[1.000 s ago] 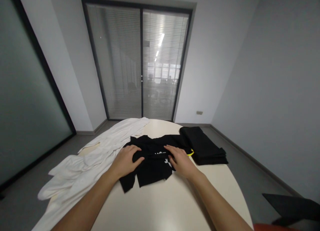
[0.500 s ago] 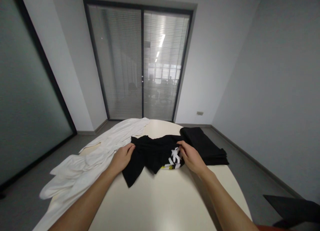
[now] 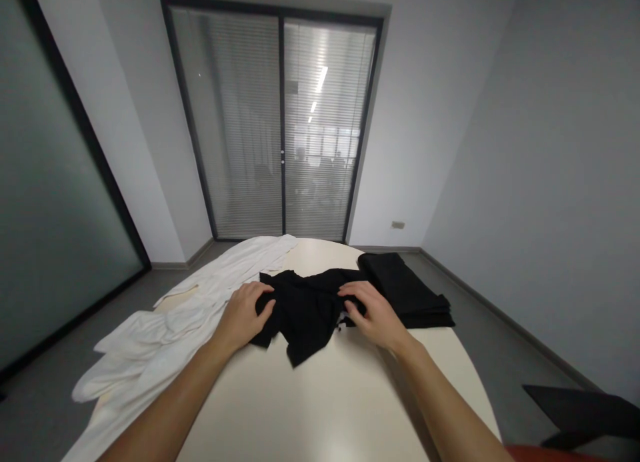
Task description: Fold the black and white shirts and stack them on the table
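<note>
A crumpled black garment (image 3: 307, 309) lies on the pale round table (image 3: 310, 409), between my two hands. My left hand (image 3: 249, 310) rests at its left side, thumb and fingers apart over the cloth. On its right side, my right hand (image 3: 369, 310) has its fingers spread over the fabric, thumb apart from them. Only a small bit of the white print shows beside the right thumb. One flap of the garment points toward the front of the table.
White cloth (image 3: 165, 335) is spread over the left side of the table and hangs past its edge. Folded black fabric (image 3: 407, 292) is stacked at the right, next to the garment. A dark object (image 3: 585, 412) stands off the table at the lower right.
Both hands have loosened from their pinches, fingers now apart. The garment's lower part has shifted and bunched, and most of the white and yellow print is now hidden.
</note>
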{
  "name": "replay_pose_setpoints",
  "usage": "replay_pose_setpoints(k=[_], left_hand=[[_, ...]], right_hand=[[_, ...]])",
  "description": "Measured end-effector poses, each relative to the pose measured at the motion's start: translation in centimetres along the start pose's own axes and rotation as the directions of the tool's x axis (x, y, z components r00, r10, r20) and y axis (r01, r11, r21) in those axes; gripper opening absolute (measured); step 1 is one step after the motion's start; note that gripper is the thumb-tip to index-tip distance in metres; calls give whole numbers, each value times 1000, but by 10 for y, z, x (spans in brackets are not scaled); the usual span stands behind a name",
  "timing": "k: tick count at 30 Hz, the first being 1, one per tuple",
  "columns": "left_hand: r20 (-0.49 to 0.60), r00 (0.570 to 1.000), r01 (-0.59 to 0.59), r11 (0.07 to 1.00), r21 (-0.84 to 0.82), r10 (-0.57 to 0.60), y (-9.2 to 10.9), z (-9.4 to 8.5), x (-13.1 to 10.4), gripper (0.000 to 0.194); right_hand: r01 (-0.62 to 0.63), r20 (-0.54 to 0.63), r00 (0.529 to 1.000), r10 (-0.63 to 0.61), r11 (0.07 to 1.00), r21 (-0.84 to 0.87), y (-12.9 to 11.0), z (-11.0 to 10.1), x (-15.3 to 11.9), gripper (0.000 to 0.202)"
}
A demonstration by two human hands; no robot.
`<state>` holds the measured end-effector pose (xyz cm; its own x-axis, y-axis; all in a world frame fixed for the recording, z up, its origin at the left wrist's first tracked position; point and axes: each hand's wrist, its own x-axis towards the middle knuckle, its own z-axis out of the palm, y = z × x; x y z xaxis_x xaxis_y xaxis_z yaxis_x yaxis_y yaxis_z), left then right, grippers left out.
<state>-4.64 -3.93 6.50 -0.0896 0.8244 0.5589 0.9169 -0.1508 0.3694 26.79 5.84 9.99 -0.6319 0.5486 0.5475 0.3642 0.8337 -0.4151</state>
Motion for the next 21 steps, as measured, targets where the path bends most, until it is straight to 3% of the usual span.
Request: replay_pose_setpoints(k=[2, 4, 6, 8, 10, 13, 16, 19, 21], left_hand=[[146, 986, -80, 997, 18, 77, 5, 3, -5, 41], [254, 959, -134, 991, 18, 125, 4, 8, -10, 62], [295, 945, -154, 988, 11, 144, -1, 13, -12, 59], [263, 953, -156, 988, 0, 150, -5, 15, -10, 34], [206, 966, -152, 988, -34, 156, -6, 11, -7, 22], [182, 982, -29, 994, -107, 49, 2, -2, -1, 24], [266, 960, 137, 973, -188, -83, 17, -18, 2, 31], [410, 909, 187, 949, -253, -69, 30, -27, 2, 35], [574, 819, 221, 925, -310, -3, 35, -32, 0, 37]], right_hand=[[81, 190, 979, -71, 996, -45, -13, 9, 0, 48], [99, 320, 945, -63, 990, -97, -16, 17, -2, 66], [75, 370, 929, -19, 988, -138, -9, 23, -4, 58], [31, 351, 936, 18, 990, -134, 2, 25, -6, 42], [-28, 278, 960, 44, 998, -63, 13, 24, -6, 33], [-151, 118, 984, 136, 981, 122, 20, 17, -5, 23], [-271, 33, 962, 272, 924, 268, 22, 6, -4, 15], [-336, 121, 942, 314, 861, 383, 23, -7, -5, 12], [-407, 311, 905, 291, 804, 434, 21, -16, -5, 12]])
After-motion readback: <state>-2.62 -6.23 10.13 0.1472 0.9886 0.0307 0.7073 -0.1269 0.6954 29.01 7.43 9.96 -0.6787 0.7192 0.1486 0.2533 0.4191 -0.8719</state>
